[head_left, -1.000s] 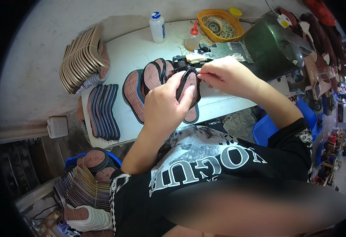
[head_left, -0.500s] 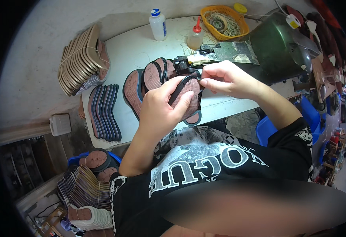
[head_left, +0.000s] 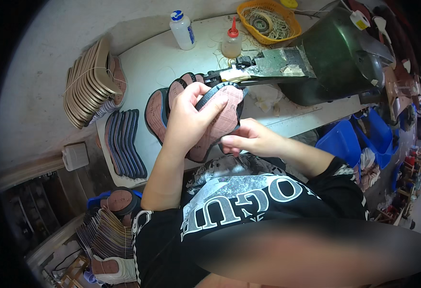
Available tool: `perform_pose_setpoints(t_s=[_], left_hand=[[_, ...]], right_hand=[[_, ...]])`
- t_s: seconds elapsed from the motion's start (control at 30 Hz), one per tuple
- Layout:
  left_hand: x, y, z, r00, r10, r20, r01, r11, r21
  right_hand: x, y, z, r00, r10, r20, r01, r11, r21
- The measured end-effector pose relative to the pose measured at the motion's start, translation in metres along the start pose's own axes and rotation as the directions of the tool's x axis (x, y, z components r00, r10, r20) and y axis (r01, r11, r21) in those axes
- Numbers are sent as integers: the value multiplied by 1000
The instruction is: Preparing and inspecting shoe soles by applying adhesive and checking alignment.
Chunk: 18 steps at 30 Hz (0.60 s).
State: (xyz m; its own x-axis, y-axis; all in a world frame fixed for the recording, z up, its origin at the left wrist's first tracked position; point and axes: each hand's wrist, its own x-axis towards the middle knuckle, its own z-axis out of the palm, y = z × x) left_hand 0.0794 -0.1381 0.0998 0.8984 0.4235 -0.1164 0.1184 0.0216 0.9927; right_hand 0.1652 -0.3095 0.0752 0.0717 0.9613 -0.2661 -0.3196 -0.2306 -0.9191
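My left hand (head_left: 186, 113) is closed round a shoe insole (head_left: 220, 115) with a pinkish-brown woven-look top and a black gathered edge; the thumb presses on its top. The insole is tilted in front of the sewing machine's narrow arm (head_left: 263, 67). At the insole's lower right edge, my right hand (head_left: 246, 137) has its fingers curled and its thumb against the edge, seemingly pinching it. Partly hidden behind my left hand, several similar insoles (head_left: 156, 113) lie overlapping on the white table (head_left: 141, 62).
A row of dark-edged insoles (head_left: 124, 144) stands at the table's left, beside a tied beige bundle (head_left: 88, 79). Behind are a white bottle (head_left: 182, 33), a red-tipped bottle (head_left: 232, 41) and an orange basket (head_left: 292, 24). The green machine body (head_left: 340, 53) fills the right; blue bins (head_left: 340, 141) sit below.
The insole has turned and come away from the machine head, showing more of its length. My right hand has moved down and toward me, from its front edge to its lower right edge.
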Motion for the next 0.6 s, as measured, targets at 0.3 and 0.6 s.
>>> perform_pose_setpoints(t_s=[0.3,0.6], left_hand=[[43,-2,-12,996,-64,-63,76,975,211],[65,-3,-20,985,-144,94,111,950,292]], right_hand=[[28,11,19,936,-123,-330,169,979,115],[31,9,2,943,-132,-305,213,945,250]])
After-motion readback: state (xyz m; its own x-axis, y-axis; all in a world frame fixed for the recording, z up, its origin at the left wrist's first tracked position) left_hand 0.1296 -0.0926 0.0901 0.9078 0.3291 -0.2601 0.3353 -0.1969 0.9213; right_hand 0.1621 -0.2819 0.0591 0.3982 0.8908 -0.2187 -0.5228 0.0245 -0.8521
